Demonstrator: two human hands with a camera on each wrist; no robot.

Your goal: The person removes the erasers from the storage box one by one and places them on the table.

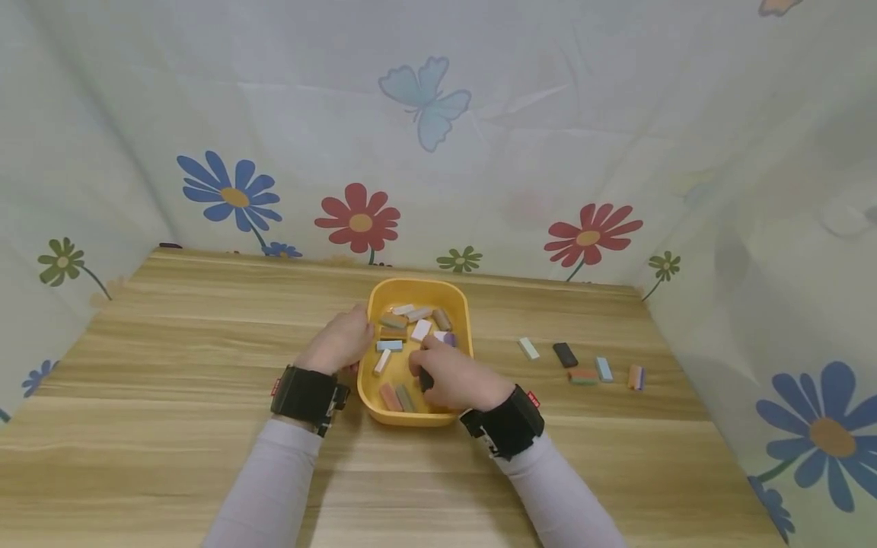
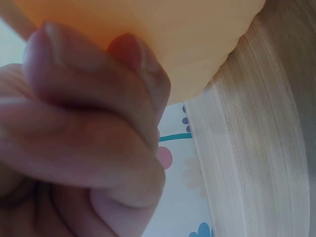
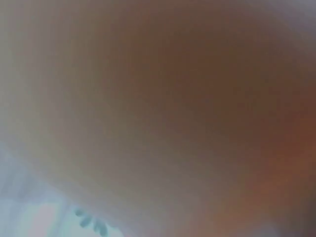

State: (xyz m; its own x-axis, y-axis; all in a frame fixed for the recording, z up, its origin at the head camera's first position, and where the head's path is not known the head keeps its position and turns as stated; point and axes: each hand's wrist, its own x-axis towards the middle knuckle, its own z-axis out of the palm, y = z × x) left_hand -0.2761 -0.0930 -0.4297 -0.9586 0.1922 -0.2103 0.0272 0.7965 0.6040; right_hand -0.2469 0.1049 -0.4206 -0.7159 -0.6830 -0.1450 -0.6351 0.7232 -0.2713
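A yellow plastic bin (image 1: 469, 323) with rounded corners stands in the middle of the table and holds several small oblong blocks, among them a light blue block (image 1: 389, 345) and a pink block (image 1: 390, 396). My left hand (image 1: 340, 339) grips the bin's left side; in the left wrist view its curled fingers (image 2: 89, 133) lie against the bin's wall (image 2: 197, 39). Reaching over the right rim, my right hand (image 1: 459, 374) pinches a black block (image 1: 426, 379) inside the bin. The right wrist view is mostly filled by a close, blurred surface.
On the wooden table (image 1: 205, 335) right of the bin lie several more blocks: a white block (image 1: 528, 348), a black block (image 1: 565, 354), an orange-green block (image 1: 583, 375), a blue block (image 1: 604, 369) and an orange-purple block (image 1: 636, 377). A flower-printed curtain (image 1: 500, 183) encloses the table.
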